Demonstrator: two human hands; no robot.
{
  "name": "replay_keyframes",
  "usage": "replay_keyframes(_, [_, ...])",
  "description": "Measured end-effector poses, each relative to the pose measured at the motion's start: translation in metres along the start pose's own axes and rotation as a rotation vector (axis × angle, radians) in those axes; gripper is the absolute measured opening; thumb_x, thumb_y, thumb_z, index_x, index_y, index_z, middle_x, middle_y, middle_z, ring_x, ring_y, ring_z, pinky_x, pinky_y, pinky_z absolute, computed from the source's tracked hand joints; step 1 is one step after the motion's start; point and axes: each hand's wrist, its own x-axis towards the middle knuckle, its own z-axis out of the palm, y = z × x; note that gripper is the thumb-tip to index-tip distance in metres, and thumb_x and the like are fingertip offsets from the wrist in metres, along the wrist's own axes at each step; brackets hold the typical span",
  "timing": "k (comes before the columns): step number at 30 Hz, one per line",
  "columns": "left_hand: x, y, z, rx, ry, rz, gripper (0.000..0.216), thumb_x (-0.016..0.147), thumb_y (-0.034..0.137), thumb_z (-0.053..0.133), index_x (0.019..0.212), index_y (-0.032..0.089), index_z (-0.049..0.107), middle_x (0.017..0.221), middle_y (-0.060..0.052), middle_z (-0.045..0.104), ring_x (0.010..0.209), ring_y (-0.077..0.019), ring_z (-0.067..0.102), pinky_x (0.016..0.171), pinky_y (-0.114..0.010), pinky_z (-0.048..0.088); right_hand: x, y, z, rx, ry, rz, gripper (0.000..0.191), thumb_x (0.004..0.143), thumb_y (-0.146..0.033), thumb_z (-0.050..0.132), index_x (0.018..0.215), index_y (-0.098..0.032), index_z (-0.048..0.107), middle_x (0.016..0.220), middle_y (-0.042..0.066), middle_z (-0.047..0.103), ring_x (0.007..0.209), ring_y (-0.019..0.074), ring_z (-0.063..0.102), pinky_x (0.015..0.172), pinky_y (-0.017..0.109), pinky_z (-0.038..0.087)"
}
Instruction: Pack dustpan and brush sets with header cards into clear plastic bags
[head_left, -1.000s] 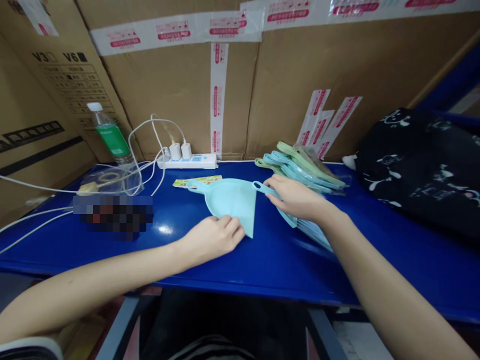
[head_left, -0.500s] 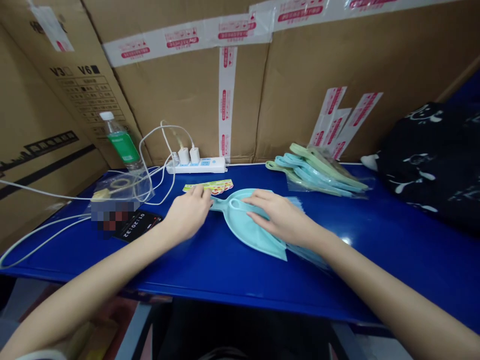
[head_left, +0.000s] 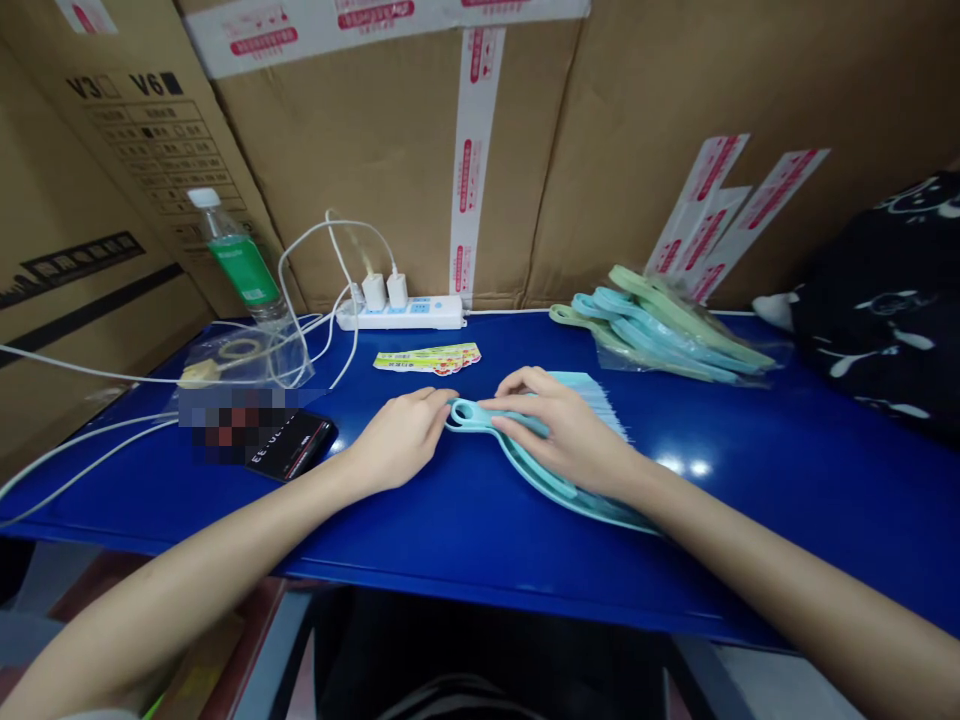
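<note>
Blue tabletop (head_left: 450, 520), cardboard behind.
Far side: brown cardboard wall (head_left: 375, 140); red-and-white tape (head_left: 472, 170), 1 strip upright, 3 slanted at right. Left: carton (head_left: 150, 160) marked V3, V6. Surface glossy, 2 glare spots (head_left: 700, 467) right. Grey leg (head_left: 281, 640) below near edge.

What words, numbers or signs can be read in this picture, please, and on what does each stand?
"V3", with an open square: cardboard at left.
"V6", with a filled square: same cardboard.
Too small or blurred: other print on that cardboard, white-and-red tape, bottle label, colourful card.
Phone: digits partly covered, not fully readable.
</note>
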Motion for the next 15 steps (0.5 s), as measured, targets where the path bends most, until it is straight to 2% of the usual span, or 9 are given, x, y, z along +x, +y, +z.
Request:
replay_keyframes(3, [0.001, -0.004, -0.001, -0.143, 0.028, 0.019, 0.032, 0.095, 0.020, 0.033, 0.111, 0.017, 0.060, 0.104, -0.008, 0.068, 0.098, -0.0220, 0.064, 0.086, -0.035, 0.048, -0.004, 0.007, -0.011, -0.024, -0.132, -0.022, 0.040, 0.096, -0.038, 0.038, 0.125, -0.023, 0.061, 0.121, 0.015, 0.060, 0.115, 0.0279, 0.053, 0.093, 0.052, 0.047])
replay_keyframes(6, [0.003, -0.003, -0.003, -0.282, 0.015, -0.013, 0.030, 0.096, 0.026, 0.034, 0.102, 0.017, 0.062, 0.085, -0.004, 0.069, 0.080, -0.0181, 0.065, 0.078, -0.031, 0.048, -0.010, 0.015, -0.016, -0.045, -0.252, -0.001, 0.051, 0.095, -0.051, 0.038, 0.138, -0.027, 0.049, 0.143, 0.013, 0.047, 0.138, 0.0333, 0.032, 0.104, 0.061, 0.034])
replay_keyframes(10, [0.007, -0.003, 0.001, -0.569, -0.097, -0.130, 0.029, 0.097, 0.034, 0.035, 0.096, 0.016, 0.058, 0.046, 0.007, 0.051, 0.041, -0.0104, 0.050, 0.051, -0.022, 0.042, -0.014, 0.016, -0.011, -0.028, -0.366, 0.032, 0.060, 0.094, -0.058, 0.029, 0.147, -0.028, 0.035, 0.153, 0.012, 0.032, 0.143, 0.0331, 0.017, 0.110, 0.065, 0.017])
replay_keyframes(12, [0.009, -0.003, 0.005, -0.771, -0.196, -0.182, 0.028, 0.097, 0.037, 0.036, 0.093, 0.016, 0.054, 0.041, 0.009, 0.046, 0.034, -0.0091, 0.045, 0.042, -0.019, 0.038, -0.013, 0.013, -0.008, -0.008, -0.403, 0.033, 0.061, 0.095, -0.058, 0.026, 0.148, -0.029, 0.031, 0.155, 0.012, 0.028, 0.143, 0.0314, 0.014, 0.111, 0.065, 0.013])
replay_keyframes(15, [0.011, -0.003, 0.010, -1.028, -0.293, -0.188, 0.025, 0.097, 0.036, 0.039, 0.090, 0.016, 0.052, 0.044, 0.007, 0.050, 0.036, -0.0081, 0.049, 0.039, -0.017, 0.037, -0.011, 0.010, -0.006, 0.004, -0.423, 0.029, 0.059, 0.096, -0.056, 0.025, 0.149, -0.029, 0.029, 0.156, 0.011, 0.025, 0.144, 0.0299, 0.011, 0.111, 0.064, 0.010])
